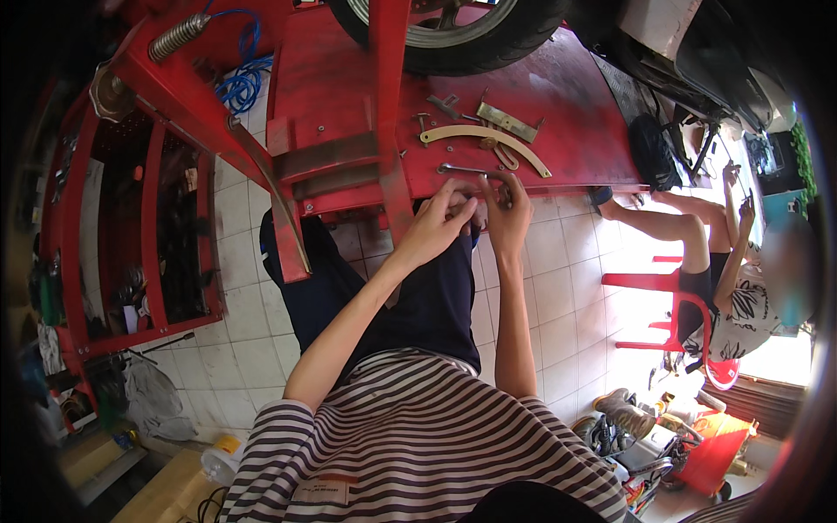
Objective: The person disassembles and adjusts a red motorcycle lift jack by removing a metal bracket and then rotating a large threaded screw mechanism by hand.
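My right hand (508,213) is at the front edge of the red lift platform (593,144), its thumb and index finger closed at the end of a small metal wrench (464,169). The wrench points left, over the platform's edge. Close beside it, my left hand (443,225) has its fingers curled and its thumb against them; what they hold, if anything, is hidden. Just beyond the wrench lie a curved, pale strip (488,133), a smaller looped strip (507,157), a flat metal plate (507,121) and a dark metal bracket (452,106).
A motorcycle wheel (471,39) stands on the platform's far part. Red frame posts (389,113) rise left of my hands. Blue hose (244,87) hangs behind them. A red shelf rack (153,227) is at left. Another person sits on a red chair (676,305) at right, near piled parts (645,436).
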A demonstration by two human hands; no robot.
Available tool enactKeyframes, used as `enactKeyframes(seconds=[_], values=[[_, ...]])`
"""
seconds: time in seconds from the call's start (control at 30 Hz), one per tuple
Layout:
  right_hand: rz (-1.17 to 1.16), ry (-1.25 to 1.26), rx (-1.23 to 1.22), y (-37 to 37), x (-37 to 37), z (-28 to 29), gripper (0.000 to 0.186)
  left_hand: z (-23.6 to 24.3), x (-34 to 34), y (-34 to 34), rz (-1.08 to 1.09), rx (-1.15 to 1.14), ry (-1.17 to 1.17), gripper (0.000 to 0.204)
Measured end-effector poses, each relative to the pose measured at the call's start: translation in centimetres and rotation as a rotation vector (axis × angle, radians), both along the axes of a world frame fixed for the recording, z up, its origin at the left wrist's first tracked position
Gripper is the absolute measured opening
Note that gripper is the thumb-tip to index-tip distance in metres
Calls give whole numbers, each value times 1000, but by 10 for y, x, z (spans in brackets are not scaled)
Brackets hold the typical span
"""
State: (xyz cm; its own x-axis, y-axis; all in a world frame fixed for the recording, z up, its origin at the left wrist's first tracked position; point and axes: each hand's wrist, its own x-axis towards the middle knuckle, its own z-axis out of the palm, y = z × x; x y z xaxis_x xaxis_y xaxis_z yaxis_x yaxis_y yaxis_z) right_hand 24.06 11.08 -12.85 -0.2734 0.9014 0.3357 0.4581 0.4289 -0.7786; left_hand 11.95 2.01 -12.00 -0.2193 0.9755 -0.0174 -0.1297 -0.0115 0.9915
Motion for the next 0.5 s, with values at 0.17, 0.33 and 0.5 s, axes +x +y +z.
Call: enactKeyframes(seconds=[0.17, 0.33, 0.5], values=[[22, -158, 262, 39, -6, -4, 20, 9, 16, 12, 32, 71, 58, 27], [100, -107, 331, 44, -14, -5, 22, 23, 22, -6, 180, 186, 182, 40], [17, 175, 159, -6, -17, -13, 24, 31, 8, -75, 663, 405, 375, 51]])
